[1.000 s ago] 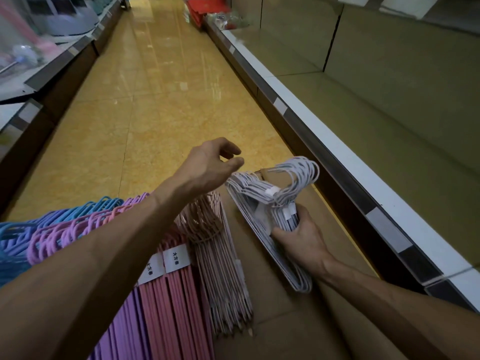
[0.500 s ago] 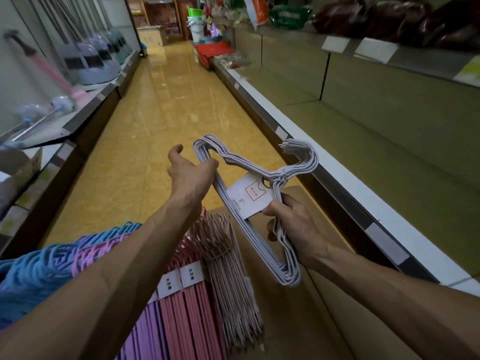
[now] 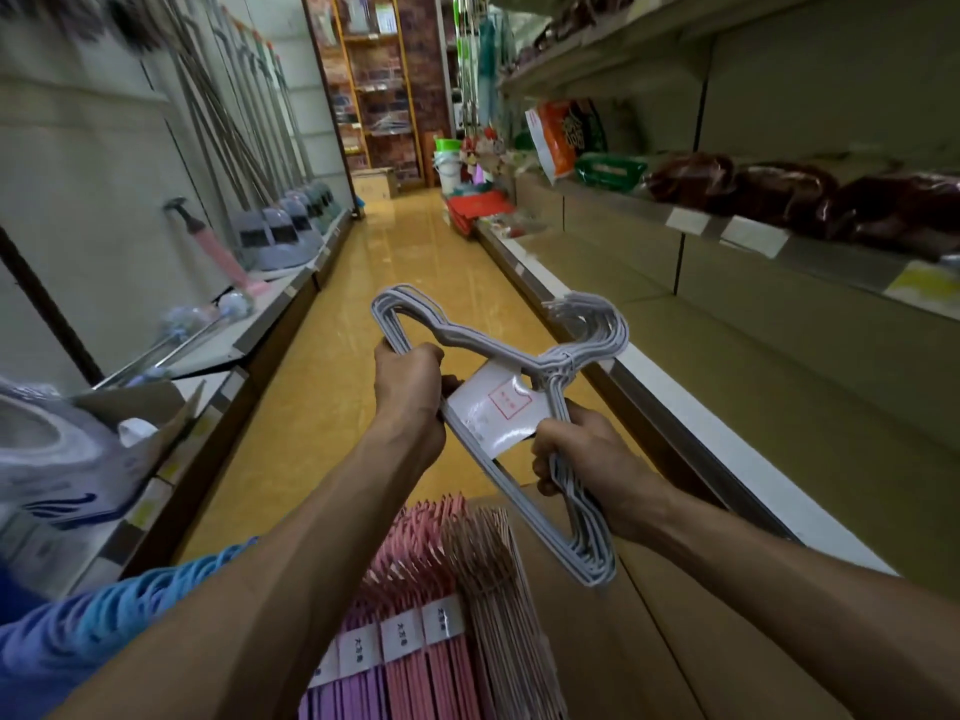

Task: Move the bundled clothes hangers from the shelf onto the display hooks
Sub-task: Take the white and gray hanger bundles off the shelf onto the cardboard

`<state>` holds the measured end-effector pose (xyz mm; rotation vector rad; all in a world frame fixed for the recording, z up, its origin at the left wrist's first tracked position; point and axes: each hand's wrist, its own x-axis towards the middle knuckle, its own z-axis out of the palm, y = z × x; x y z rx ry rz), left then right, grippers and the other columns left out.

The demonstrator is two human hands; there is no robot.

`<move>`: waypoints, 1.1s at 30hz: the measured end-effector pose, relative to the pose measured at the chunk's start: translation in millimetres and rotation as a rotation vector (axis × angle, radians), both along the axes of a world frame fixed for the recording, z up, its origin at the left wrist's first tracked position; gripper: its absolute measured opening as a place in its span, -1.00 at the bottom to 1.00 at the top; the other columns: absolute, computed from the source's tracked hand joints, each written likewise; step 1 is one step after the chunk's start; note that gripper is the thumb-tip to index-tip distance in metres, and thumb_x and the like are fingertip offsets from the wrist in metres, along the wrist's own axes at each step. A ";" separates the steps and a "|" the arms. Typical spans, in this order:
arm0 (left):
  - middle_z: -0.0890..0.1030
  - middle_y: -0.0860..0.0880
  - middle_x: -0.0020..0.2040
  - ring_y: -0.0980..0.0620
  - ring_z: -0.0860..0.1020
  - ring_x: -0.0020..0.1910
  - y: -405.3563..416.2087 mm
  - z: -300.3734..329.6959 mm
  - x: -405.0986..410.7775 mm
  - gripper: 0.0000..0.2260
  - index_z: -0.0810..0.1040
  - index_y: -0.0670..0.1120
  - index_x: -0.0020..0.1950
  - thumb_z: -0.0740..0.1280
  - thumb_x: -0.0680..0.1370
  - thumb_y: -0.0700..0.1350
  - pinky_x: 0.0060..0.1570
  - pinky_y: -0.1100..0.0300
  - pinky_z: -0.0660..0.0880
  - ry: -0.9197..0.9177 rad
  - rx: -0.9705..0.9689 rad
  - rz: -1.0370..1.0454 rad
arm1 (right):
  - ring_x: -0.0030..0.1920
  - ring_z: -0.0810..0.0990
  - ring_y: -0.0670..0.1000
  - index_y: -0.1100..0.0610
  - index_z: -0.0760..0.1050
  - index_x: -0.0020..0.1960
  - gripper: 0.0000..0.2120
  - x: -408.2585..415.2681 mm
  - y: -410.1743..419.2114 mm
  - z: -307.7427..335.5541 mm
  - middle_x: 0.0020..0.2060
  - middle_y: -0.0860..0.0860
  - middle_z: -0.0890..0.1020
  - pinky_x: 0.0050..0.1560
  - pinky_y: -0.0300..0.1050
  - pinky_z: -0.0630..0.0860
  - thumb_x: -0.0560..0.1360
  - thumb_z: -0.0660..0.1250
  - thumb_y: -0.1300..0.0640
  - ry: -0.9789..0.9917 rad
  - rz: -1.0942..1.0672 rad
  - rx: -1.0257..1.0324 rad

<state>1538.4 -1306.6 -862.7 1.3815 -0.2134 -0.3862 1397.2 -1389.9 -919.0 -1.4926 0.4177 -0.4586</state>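
Both hands hold one white bundle (image 3: 498, 350) of hangers up over the aisle floor (image 3: 415, 283), in front of the chest. The left hand (image 3: 408, 384) has its fingers curled tight round the bundle's upper left corner, thumb side up, gripping the bars. The right hand (image 3: 582, 457) has its fingers wrapped round the lower bars, just under the white label (image 3: 493, 410) that is fixed across the middle of the bundle. The hooks (image 3: 592, 324) of the bundle point up and to the right, toward the shelf edge (image 3: 675, 387). Below the arms lie more bundles: pink (image 3: 431, 615), purple (image 3: 332, 704) and blue (image 3: 145, 605), on a brown box (image 3: 649, 641). Half a second ago the left hand was only closing on the corner with its thumb lifted; it now grips fully. The bundle has come higher and nearer the middle of the view, and the camera looks further up the aisle.
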 end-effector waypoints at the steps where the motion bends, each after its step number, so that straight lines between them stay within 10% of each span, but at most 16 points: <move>1: 0.34 -0.08 -0.22 -0.01 0.35 -0.39 2.0 11.7 1.9 -0.61 0.29 -0.16 0.43 0.17 0.59 -0.31 -0.41 0.13 0.38 -0.003 -0.022 0.024 | -0.28 0.43 0.05 0.17 0.49 -0.01 -0.85 3.6 -0.5 13.6 -0.27 0.05 0.47 -0.33 -0.06 0.43 0.42 0.29 0.25 -0.005 0.008 -0.020; 17: 0.35 -0.05 -0.28 -0.01 0.39 -0.35 54.6 216.1 33.9 -0.83 0.39 -0.10 -0.21 0.20 0.55 -0.29 -0.39 0.17 0.36 0.136 -0.378 0.269 | -0.19 0.58 -0.01 0.01 0.56 0.15 -0.80 47.8 22.2 247.7 -0.06 0.06 0.62 -0.21 -0.07 0.53 0.53 0.37 0.13 0.020 0.087 -0.361; 26: 0.44 -0.06 -0.31 0.01 0.41 -0.44 98.9 449.4 55.1 -0.94 0.50 -0.16 -0.02 0.27 0.53 -0.26 -0.36 0.14 0.43 0.180 -0.426 0.294 | -0.21 0.55 -0.07 0.03 0.56 0.20 -0.63 82.4 63.3 472.4 -0.07 0.05 0.64 -0.36 -0.39 0.45 0.54 0.33 -0.19 -0.076 0.096 -0.321; 33: 0.45 -0.01 -0.59 0.06 0.43 -0.65 137.3 655.6 47.0 -0.80 0.46 -0.16 -0.22 0.23 0.61 -0.23 -0.52 0.29 0.45 0.248 -0.465 0.275 | -0.29 0.50 0.00 0.08 0.58 0.11 -0.62 94.2 93.8 671.0 -0.19 0.07 0.55 -0.39 -0.21 0.47 0.52 0.35 -0.21 -0.050 0.116 -0.317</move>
